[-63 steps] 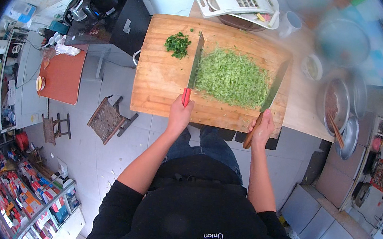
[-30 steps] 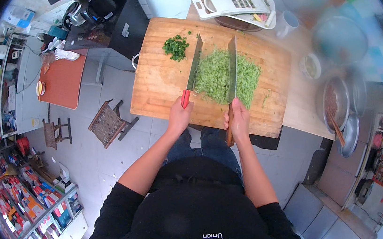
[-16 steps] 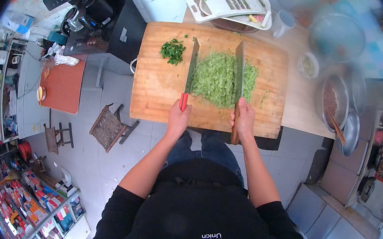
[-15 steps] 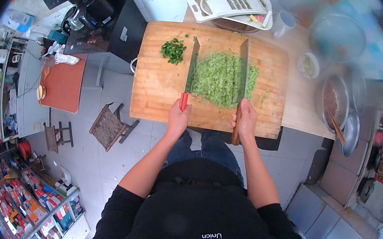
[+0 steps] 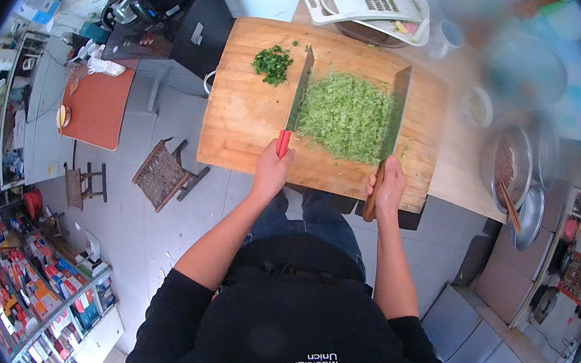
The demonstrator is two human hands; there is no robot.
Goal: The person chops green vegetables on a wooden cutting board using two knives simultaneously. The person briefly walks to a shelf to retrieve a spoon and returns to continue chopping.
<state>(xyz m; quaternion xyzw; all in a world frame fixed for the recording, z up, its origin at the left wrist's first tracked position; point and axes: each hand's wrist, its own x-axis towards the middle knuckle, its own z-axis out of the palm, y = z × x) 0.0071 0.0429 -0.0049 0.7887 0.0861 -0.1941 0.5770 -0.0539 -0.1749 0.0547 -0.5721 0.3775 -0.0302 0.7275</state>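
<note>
Both my hands are closed on cleaver handles over a thick wooden cutting board (image 5: 239, 129). My left hand (image 5: 273, 171) grips a red-handled cleaver (image 5: 303, 86), its blade on edge along the left side of a pile of finely shredded pale green vegetable (image 5: 346, 116). In my right hand (image 5: 389, 187) is a cleaver with a brown wooden handle (image 5: 398, 111), its blade upright along the pile's right side. The pile lies between the two blades. A small heap of dark green chopped herbs (image 5: 272, 65) sits at the board's far left.
Behind the board, a white grater (image 5: 368, 0) rests on a tray beside a white mug (image 5: 446, 40). To the right stand a metal bowl (image 5: 511, 164) of brownish-red food with chopsticks and a small bowl (image 5: 478, 106). A woven stool (image 5: 166, 176) is on the floor at left.
The right cleaver has moved rightward, from within the shredded pile to its right edge, widening the gap between the blades. The left cleaver stays at the left edge. The whole view has shifted slightly.
</note>
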